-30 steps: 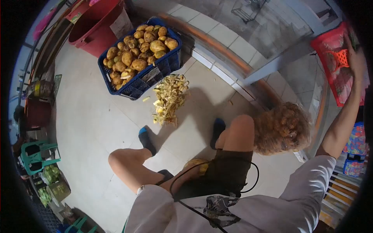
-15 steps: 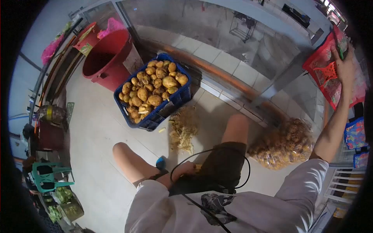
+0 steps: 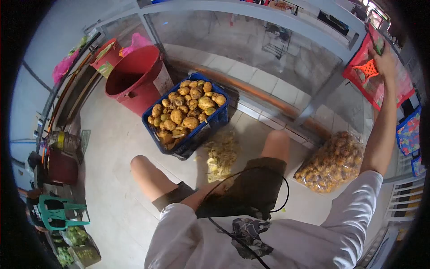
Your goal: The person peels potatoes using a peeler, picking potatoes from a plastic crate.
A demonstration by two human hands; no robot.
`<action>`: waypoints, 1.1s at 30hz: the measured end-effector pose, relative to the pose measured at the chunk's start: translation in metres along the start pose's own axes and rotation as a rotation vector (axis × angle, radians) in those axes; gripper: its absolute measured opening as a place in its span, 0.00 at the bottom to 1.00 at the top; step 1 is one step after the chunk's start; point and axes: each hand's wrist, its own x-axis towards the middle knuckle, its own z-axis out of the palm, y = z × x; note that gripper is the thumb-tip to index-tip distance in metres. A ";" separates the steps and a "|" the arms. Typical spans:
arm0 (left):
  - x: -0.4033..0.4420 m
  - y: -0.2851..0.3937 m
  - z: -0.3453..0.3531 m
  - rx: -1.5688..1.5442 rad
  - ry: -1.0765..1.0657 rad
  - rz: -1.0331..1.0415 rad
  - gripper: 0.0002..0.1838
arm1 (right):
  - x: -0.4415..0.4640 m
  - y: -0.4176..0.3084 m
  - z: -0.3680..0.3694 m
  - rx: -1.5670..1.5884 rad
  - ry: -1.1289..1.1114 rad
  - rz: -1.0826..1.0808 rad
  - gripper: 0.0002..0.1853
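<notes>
The right arm is stretched out to the side, and the right hand is up against a hanging red-edged bag, beside a perforated orange piece and a dark green item; whether its fingers grip either of these 2 things I cannot tell. The left forearm crosses the lap, where the left hand is too dim to make out, so the state of its fingers cannot be told. Beyond the 2 bent knees, a blue crate stands on the floor, piled with unwashed-looking brown potatoes. A loose heap of pale peelings lies just beside it, toward the person. A large red bucket stands by the crate's far left corner, and a clear bag of brown rounded produce sits under the right arm.
</notes>
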 end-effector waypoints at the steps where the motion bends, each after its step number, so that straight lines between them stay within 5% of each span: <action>1: -0.004 0.003 -0.001 -0.001 0.015 -0.007 0.25 | 0.002 0.003 0.006 0.048 0.025 -0.024 0.48; 7: -0.054 0.040 -0.033 -0.035 0.105 0.079 0.24 | 0.024 0.025 0.034 0.095 0.038 -0.065 0.46; 10: 0.005 -0.017 0.008 -0.338 0.100 0.126 0.22 | 0.028 0.030 0.024 0.047 0.016 -0.061 0.45; 14: 0.023 -0.014 -0.008 0.046 0.009 0.346 0.20 | 0.026 0.022 0.015 -0.012 0.062 -0.110 0.45; 16: 0.033 -0.011 0.000 -0.037 0.030 0.321 0.18 | 0.014 -0.001 0.000 0.113 -0.107 0.000 0.45; 21: -0.023 0.034 -0.057 0.081 0.005 0.326 0.18 | 0.023 0.022 0.012 0.067 -0.125 0.024 0.45; 26: 0.016 0.003 -0.029 0.078 -0.124 0.356 0.19 | 0.011 0.010 0.009 0.114 -0.085 -0.013 0.50; 29: 0.042 -0.020 0.002 -0.427 -0.017 0.137 0.22 | 0.014 0.003 0.005 0.077 -0.076 -0.040 0.51; 33: 0.028 -0.010 -0.015 -0.133 -0.090 0.339 0.24 | 0.007 0.002 -0.001 0.011 -0.068 -0.048 0.50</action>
